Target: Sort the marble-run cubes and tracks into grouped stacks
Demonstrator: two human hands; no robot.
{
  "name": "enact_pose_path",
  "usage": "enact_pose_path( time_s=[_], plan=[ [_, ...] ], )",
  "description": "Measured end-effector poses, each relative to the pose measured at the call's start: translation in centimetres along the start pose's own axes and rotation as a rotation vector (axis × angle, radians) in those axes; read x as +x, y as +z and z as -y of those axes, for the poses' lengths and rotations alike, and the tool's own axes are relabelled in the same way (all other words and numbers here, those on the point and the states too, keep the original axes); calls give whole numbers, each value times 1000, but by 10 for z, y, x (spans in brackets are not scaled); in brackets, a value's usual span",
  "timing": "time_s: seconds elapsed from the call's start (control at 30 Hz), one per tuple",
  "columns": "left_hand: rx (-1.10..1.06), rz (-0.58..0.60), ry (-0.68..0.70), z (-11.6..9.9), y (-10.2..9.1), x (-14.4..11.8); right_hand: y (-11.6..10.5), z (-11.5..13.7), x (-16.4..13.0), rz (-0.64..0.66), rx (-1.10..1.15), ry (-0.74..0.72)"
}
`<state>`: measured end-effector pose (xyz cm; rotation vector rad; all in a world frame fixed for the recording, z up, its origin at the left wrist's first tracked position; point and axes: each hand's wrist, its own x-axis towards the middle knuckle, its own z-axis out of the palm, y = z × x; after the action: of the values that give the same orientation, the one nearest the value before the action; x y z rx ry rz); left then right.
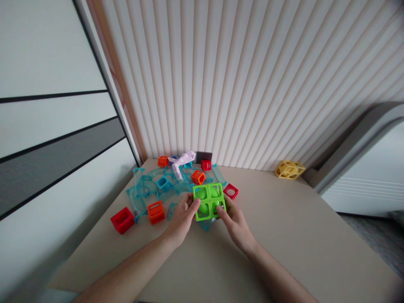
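My left hand (182,219) and my right hand (235,224) together hold a bright green plastic grid piece (208,201) with four square openings, tilted toward me just above the beige table (284,235). The left fingers grip its left edge, the right fingers its lower right corner. Behind it lies a cluster of clear teal track pieces (151,187) with orange cubes (156,211), (198,177), red cubes (122,219), (231,191), (205,165), a blue cube (163,182) and a pale pink curved piece (183,162).
A yellow cage-like block (289,169) sits alone at the table's far right by the ribbed wall (252,84). A small dark panel (203,156) stands against the wall. A white cabinet (366,176) borders the table on the right, a panelled wall on the left.
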<state>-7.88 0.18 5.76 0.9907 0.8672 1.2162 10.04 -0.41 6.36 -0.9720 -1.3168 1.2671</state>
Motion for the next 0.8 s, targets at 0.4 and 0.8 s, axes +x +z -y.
enact_pose_path(
  time_s=[0.4,0.8],
  plan=[
    [38,244,-24,6,-12,-1,-20,-13,7,-342,-35,-108],
    [22,27,98,-2,1,-2,-12,-21,-1,-195,-481,-410]
  ],
)
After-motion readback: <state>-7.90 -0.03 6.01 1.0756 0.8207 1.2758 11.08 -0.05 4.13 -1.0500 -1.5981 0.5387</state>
